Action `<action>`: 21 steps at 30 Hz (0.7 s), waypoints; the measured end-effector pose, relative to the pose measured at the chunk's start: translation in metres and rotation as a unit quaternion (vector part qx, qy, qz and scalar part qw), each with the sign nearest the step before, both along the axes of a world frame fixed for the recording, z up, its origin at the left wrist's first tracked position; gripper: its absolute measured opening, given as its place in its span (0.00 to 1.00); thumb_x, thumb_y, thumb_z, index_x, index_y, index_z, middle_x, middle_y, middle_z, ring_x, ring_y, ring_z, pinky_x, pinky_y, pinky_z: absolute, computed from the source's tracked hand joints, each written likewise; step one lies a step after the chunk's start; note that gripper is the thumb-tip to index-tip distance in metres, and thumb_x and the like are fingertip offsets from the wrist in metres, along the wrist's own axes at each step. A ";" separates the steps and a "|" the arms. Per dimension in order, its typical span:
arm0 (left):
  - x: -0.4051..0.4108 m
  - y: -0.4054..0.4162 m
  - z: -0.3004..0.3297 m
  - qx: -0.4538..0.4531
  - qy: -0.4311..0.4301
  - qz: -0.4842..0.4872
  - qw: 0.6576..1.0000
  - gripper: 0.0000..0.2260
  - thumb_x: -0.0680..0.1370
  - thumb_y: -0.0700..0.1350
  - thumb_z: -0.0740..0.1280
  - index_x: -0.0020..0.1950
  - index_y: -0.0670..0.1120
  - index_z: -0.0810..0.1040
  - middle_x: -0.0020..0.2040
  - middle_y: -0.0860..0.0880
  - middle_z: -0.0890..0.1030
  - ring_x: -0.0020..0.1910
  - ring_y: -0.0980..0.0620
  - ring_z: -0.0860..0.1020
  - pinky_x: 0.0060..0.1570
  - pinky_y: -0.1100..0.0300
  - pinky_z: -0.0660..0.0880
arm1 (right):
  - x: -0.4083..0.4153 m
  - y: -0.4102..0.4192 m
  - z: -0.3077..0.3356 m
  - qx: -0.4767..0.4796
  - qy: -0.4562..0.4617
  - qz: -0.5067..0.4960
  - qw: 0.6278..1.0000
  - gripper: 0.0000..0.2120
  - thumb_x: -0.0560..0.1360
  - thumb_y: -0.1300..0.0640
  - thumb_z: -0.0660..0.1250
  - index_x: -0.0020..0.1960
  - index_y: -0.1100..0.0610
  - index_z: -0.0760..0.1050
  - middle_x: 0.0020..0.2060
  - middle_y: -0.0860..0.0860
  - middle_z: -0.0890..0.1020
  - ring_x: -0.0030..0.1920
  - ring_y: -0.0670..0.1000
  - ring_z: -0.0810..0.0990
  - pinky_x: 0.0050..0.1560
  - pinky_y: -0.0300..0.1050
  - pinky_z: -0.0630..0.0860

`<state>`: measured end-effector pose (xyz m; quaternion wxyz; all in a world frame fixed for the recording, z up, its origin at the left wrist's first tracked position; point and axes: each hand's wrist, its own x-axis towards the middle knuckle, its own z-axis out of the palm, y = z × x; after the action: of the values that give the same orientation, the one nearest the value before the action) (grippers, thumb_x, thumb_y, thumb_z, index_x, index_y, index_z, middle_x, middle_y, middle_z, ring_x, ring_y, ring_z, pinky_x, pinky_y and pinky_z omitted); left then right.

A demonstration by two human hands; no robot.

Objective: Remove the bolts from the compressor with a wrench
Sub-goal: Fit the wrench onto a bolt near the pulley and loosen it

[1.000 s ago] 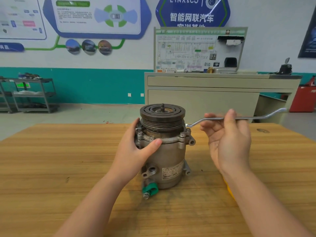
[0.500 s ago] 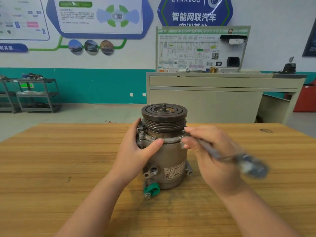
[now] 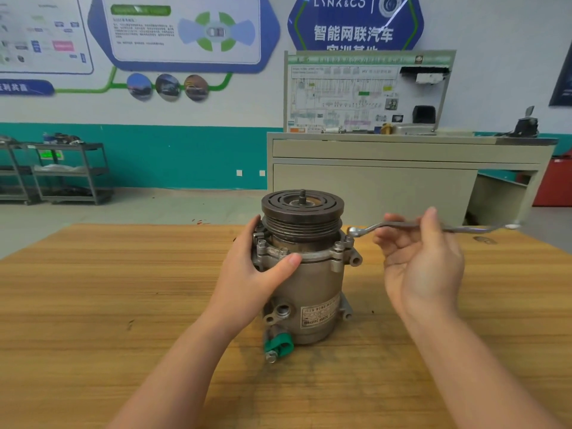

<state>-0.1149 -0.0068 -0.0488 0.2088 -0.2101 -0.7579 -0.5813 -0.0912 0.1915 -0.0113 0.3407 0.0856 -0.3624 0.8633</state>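
Head view first, and it's all about the wrench [image 3: 411, 226] and one bolt [image 3: 348, 239] on the compressor's [image 3: 306, 274] right flange. The ring end sits right at that bolt head, just above or on it; I can't tell if it's fully seated. From there the shank runs out almost level to the right, its long axis pointing away from the housing. The right hand [image 3: 422, 258] is the near one, palm turned up, thumb and fingers pinching the shank partway along. The left hand [image 3: 257, 267] clasps the compressor's left side, thumb across the front of the flange, bracing it upright on the wooden table [image 3: 93, 289]. More bolts [image 3: 262, 243] stand along the flange by the left fingers. The pulley [image 3: 301, 209] overhangs just above the ring end, so I'd judge the swing has to stay low and clear of it. Behind stands a grey cabinet [image 3: 387, 181], well apart.
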 end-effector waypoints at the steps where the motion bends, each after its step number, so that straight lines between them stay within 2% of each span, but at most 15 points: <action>1: 0.000 0.000 0.000 0.000 0.001 0.000 1.000 0.37 0.63 0.68 0.69 0.70 0.65 0.62 0.61 0.72 0.72 0.61 0.74 0.70 0.54 0.76 0.69 | 0.001 0.001 0.001 0.012 0.012 -0.044 0.999 0.08 0.84 0.55 0.54 0.49 0.57 0.65 0.30 0.53 0.83 0.26 0.51 0.80 0.29 0.41 0.77; 3: 0.000 0.001 0.001 0.003 0.002 0.000 1.000 0.38 0.63 0.68 0.69 0.71 0.64 0.61 0.61 0.72 0.72 0.61 0.74 0.70 0.53 0.77 0.69 | 0.004 0.000 0.003 0.071 0.043 -0.135 0.987 0.07 0.84 0.54 0.53 0.48 0.54 0.64 0.31 0.53 0.83 0.25 0.51 0.80 0.29 0.41 0.77; 5: 0.000 0.001 0.001 0.005 0.002 -0.001 1.000 0.37 0.63 0.68 0.69 0.70 0.65 0.62 0.61 0.71 0.73 0.61 0.73 0.71 0.53 0.76 0.70 | 0.007 -0.005 0.000 0.140 0.065 -0.185 0.971 0.07 0.84 0.55 0.54 0.47 0.52 0.64 0.33 0.52 0.83 0.25 0.51 0.81 0.29 0.42 0.77; 9: 0.003 0.001 0.003 0.008 -0.005 -0.004 1.000 0.31 0.63 0.68 0.70 0.63 0.71 0.63 0.57 0.77 0.73 0.60 0.74 0.71 0.51 0.79 0.69 | 0.014 -0.016 -0.007 0.248 0.107 -0.215 0.938 0.06 0.83 0.55 0.56 0.47 0.50 0.65 0.36 0.52 0.83 0.29 0.51 0.82 0.31 0.43 0.79; 11: 0.003 0.001 0.003 0.007 -0.002 -0.003 1.000 0.30 0.63 0.67 0.70 0.63 0.72 0.63 0.57 0.78 0.72 0.60 0.75 0.71 0.51 0.80 0.69 | 0.016 -0.019 -0.009 0.283 0.142 -0.226 0.921 0.05 0.82 0.51 0.58 0.48 0.47 0.66 0.37 0.52 0.82 0.30 0.51 0.83 0.32 0.49 0.79; 13: 0.003 0.002 0.004 0.008 0.000 -0.005 1.000 0.30 0.64 0.67 0.70 0.63 0.72 0.63 0.57 0.78 0.73 0.60 0.74 0.71 0.52 0.79 0.69 | 0.016 -0.019 -0.011 0.324 0.187 -0.237 0.897 0.03 0.82 0.47 0.58 0.49 0.42 0.68 0.38 0.50 0.81 0.31 0.49 0.83 0.33 0.47 0.79; 15: 0.004 0.002 0.004 0.011 0.003 -0.007 1.000 0.28 0.64 0.66 0.70 0.62 0.71 0.64 0.57 0.78 0.73 0.59 0.74 0.72 0.51 0.79 0.69 | 0.014 -0.020 -0.016 0.393 0.241 -0.248 0.852 0.06 0.83 0.48 0.57 0.51 0.47 0.71 0.39 0.50 0.80 0.33 0.47 0.82 0.37 0.39 0.77; 17: 0.005 0.002 0.005 0.009 0.008 -0.006 1.000 0.27 0.65 0.66 0.70 0.62 0.71 0.65 0.56 0.79 0.73 0.59 0.75 0.72 0.50 0.80 0.68 | 0.011 -0.022 -0.022 0.460 0.271 -0.283 0.797 0.10 0.84 0.49 0.56 0.52 0.56 0.69 0.42 0.51 0.79 0.35 0.48 0.81 0.39 0.38 0.77; 18: 0.005 0.002 0.005 0.008 0.009 -0.005 1.000 0.27 0.65 0.66 0.70 0.61 0.71 0.65 0.56 0.79 0.73 0.58 0.75 0.72 0.49 0.80 0.68 | 0.010 -0.023 -0.024 0.473 0.274 -0.301 0.782 0.11 0.84 0.49 0.56 0.52 0.57 0.69 0.43 0.52 0.78 0.35 0.49 0.80 0.40 0.38 0.77; 19: 0.005 0.002 0.005 0.009 0.008 -0.006 1.000 0.27 0.65 0.66 0.70 0.61 0.70 0.65 0.55 0.79 0.73 0.58 0.75 0.72 0.49 0.80 0.68 | 0.009 -0.024 -0.024 0.467 0.275 -0.305 0.783 0.10 0.84 0.49 0.55 0.52 0.56 0.69 0.43 0.53 0.78 0.35 0.49 0.79 0.39 0.38 0.77; 21: 0.005 0.002 0.005 0.013 0.007 -0.008 1.000 0.27 0.65 0.65 0.70 0.61 0.70 0.65 0.55 0.79 0.73 0.58 0.75 0.72 0.49 0.80 0.68 | 0.010 -0.028 -0.023 0.403 0.274 -0.272 0.830 0.07 0.84 0.50 0.54 0.52 0.48 0.69 0.41 0.53 0.77 0.32 0.49 0.77 0.37 0.39 0.75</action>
<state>-0.1095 -0.0044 -0.0439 0.2122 -0.2169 -0.7470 -0.5915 -0.0812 0.1631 -0.0348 0.5825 0.3467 -0.5781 0.4542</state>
